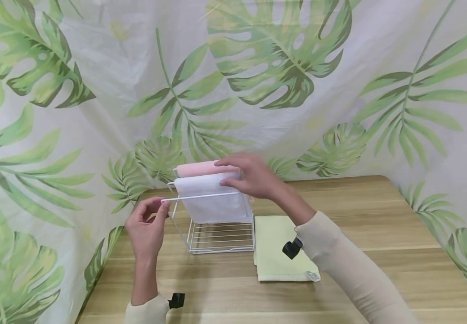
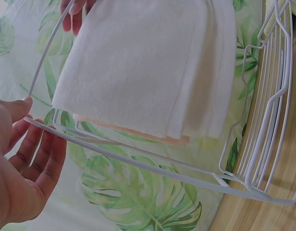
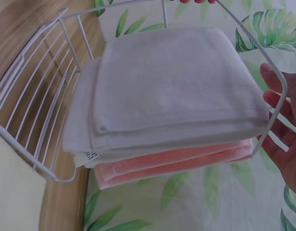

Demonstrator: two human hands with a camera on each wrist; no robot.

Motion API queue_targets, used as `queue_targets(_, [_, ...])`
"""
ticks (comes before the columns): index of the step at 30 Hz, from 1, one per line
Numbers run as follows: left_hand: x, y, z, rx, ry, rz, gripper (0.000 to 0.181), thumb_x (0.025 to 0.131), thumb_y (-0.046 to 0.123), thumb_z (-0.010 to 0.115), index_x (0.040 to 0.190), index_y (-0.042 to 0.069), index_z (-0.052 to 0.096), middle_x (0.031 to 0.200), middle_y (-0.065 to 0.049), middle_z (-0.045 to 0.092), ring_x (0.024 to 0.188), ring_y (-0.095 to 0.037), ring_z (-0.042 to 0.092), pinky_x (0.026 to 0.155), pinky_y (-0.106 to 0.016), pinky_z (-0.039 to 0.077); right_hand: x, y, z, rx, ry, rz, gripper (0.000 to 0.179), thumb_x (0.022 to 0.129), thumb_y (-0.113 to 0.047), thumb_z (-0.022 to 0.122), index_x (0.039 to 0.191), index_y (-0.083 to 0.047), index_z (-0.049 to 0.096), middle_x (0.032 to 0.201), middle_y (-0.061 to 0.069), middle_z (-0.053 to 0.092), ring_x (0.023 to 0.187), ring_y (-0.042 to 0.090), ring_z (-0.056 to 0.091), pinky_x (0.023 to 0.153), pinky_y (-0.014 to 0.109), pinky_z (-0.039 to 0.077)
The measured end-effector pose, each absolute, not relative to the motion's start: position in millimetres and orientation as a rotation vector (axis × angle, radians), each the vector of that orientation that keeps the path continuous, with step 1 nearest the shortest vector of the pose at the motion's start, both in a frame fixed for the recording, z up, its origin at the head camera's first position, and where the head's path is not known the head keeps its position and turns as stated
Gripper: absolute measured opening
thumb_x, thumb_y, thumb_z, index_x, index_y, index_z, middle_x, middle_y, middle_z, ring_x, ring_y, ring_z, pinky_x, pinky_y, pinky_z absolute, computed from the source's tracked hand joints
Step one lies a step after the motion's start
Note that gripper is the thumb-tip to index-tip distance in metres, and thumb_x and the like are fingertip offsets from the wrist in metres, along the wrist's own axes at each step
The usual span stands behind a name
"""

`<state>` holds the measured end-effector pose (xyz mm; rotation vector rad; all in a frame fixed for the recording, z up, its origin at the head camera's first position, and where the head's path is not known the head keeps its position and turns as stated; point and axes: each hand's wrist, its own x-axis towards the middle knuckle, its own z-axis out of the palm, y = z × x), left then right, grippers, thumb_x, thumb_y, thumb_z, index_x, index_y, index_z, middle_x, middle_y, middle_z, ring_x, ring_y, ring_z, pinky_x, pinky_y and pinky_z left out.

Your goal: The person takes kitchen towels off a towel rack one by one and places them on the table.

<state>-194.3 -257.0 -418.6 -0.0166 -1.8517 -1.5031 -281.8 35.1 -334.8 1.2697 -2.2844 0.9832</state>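
Note:
A white wire rack (image 1: 221, 249) stands on the table. A folded white towel (image 1: 209, 198) hangs over its middle bar, with a pink towel (image 1: 201, 168) draped behind. The front bar is bare. My left hand (image 1: 148, 225) pinches the left end of this front bar between thumb and fingertips; the left wrist view shows the thumb (image 2: 23, 107) against the wire corner. At the right end of the white towel's top fold is my right hand (image 1: 253, 174), its thumb apart from the extended fingers. In the right wrist view, these fingers (image 3: 277, 130) are beside the towel's edge.
A folded yellow towel (image 1: 280, 247) with a small label lies on the wooden table (image 1: 379, 261), just right of the rack. Behind the table hangs a leaf-patterned cloth (image 1: 318, 130). A small black device (image 1: 292, 248) sits at the right cuff.

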Motion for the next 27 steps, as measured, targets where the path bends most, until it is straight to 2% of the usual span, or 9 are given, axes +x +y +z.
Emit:
queue_targets(9, [-193,-257,-419,-0.026,-1.813,-1.509,0.018,0.093,0.006,0.085,0.106,-0.005,0.080,0.086,0.013,0.074,0.073,-0.002,0.071,0.063,-0.014,0.063,-288,18,-326,1.313,-2.432,0.996,0.043,0.094,-0.022,0.085,0.133,-0.006,0.075,0.129,0.010,0.078,0.117,0.027,0.075,0.103,0.043,0.063])
queue_targets(22, [-193,-255,-417,-0.016,-1.796,-1.526,0.020,0.092,0.005,0.085,0.105,-0.008,0.079,0.085,0.012,0.076,0.069,-0.002,0.071,0.063,-0.016,0.063,-298,-1,-324,1.328,-2.617,1.036,0.046,0.096,-0.025,0.084,0.138,-0.010,0.072,0.134,0.005,0.077,0.123,0.023,0.075,0.108,0.035,0.061])
queue_targets(27, [-192,-255,-418,-0.016,-1.802,-1.511,0.018,0.092,0.007,0.085,0.104,-0.005,0.080,0.085,0.012,0.076,0.068,-0.002,0.071,0.061,-0.015,0.063,-299,-4,-327,1.319,-2.648,0.974,0.043,0.095,-0.029,0.085,0.135,-0.016,0.075,0.133,0.000,0.077,0.125,0.017,0.073,0.107,0.032,0.060])
